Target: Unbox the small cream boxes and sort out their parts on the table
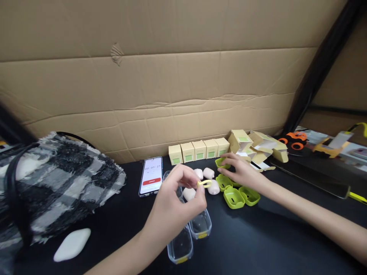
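Observation:
Between thumb and fingers of my left hand (183, 191) is a small yellow loop strap (204, 184), raised over the table. My right hand (239, 170) has its fingertips on a green case piece (220, 164) at the back of the green group. Nearer to me lie more green open cases (234, 198), hollow side up. Several pale pink rounded earbud-like cases (213, 187) sit between my hands, partly hidden by the left one. Under my left hand are clear plastic boxes with yellow tabs (180, 246), some of them partly covered.
Small cardboard boxes (187, 152) stand in a row along the cardboard wall, with opened boxes (262, 145) to their right. A phone (151, 175) shows a running timer. On the left are a checked cloth bag (71, 172) and a white rounded object (72, 244). An orange toy truck (296, 140) stands far right.

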`<state>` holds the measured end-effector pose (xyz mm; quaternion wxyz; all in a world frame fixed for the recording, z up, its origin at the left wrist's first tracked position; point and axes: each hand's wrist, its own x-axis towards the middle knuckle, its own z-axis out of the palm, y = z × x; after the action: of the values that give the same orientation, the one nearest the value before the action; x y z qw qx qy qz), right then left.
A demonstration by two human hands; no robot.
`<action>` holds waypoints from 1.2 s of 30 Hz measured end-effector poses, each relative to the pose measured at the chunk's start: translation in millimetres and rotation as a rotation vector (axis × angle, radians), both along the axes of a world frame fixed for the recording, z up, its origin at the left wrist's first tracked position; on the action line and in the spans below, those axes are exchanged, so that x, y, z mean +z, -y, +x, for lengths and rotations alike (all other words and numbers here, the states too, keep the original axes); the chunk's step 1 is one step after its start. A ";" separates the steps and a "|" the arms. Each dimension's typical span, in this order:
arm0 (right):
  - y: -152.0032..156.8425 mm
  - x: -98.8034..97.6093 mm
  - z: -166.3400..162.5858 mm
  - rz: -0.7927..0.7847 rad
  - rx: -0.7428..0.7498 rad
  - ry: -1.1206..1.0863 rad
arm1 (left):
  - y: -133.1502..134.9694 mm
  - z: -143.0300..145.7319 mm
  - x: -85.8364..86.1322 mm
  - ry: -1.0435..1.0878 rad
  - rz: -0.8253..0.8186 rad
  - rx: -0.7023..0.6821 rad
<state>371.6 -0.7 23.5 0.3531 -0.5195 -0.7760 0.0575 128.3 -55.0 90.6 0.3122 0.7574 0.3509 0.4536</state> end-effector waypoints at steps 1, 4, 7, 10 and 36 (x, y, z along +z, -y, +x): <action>-3.3 -4.6 -0.5 -0.001 -0.009 0.014 | 0.7 1.1 -1.1 -0.005 -0.012 -0.008; -6.2 -9.2 -1.1 -0.017 0.001 0.046 | 2.2 2.5 -2.0 -0.005 -0.036 -0.017; -3.8 -6.8 -2.8 -0.041 0.031 0.070 | 3.4 2.0 -0.7 0.011 -0.034 -0.013; -1.3 -4.4 -4.9 -0.052 0.057 0.077 | 4.1 1.1 0.6 0.017 -0.044 -0.012; 43.3 53.9 69.2 -0.315 0.005 0.245 | -3.2 1.9 -12.7 -0.172 -0.253 -0.148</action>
<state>440.8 -44.0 77.4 0.1704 -0.5695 -0.7958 0.1157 130.1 -51.7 77.9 0.4066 0.7717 0.3739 0.3153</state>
